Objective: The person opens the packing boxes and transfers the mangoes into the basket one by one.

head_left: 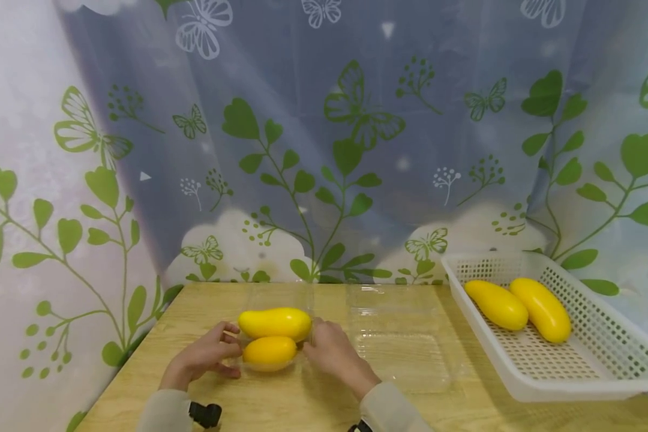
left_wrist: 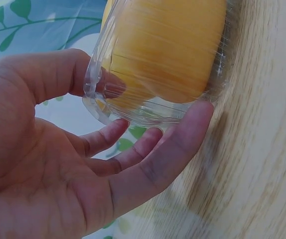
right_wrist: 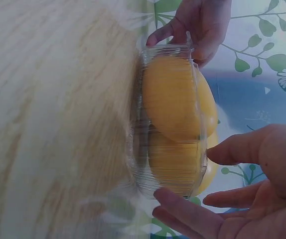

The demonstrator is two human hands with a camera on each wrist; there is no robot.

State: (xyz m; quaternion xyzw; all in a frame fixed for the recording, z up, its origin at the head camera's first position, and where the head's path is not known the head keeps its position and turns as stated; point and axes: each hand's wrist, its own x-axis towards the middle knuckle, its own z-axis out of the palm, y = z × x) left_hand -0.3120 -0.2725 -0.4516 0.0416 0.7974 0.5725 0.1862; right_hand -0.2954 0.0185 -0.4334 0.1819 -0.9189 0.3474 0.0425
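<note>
Two smooth, oblong yellow fruits lie side by side in a clear plastic clamshell box, the longer fruit (head_left: pixel 274 324) behind the shorter one (head_left: pixel 270 353). The box (left_wrist: pixel 148 117) sits low over the wooden table. At its left end my left hand (head_left: pixel 207 354) holds it, thumb at the rim and index fingertip low on the wall. My right hand (head_left: pixel 335 354) grips the opposite end; in the right wrist view its thumb meets the rim while fingertips (right_wrist: pixel 165 196) touch the lower corner. Behind the fruits, the box's lid (head_left: pixel 278 295) stands raised.
A second clear clamshell box (head_left: pixel 402 363) lies opened on the table (head_left: pixel 205 306) to the right. Farther right stands a white perforated basket (head_left: pixel 524 384) with two more yellow fruits (head_left: pixel 540 309). A patterned curtain (head_left: pixel 302 180) closes off the back.
</note>
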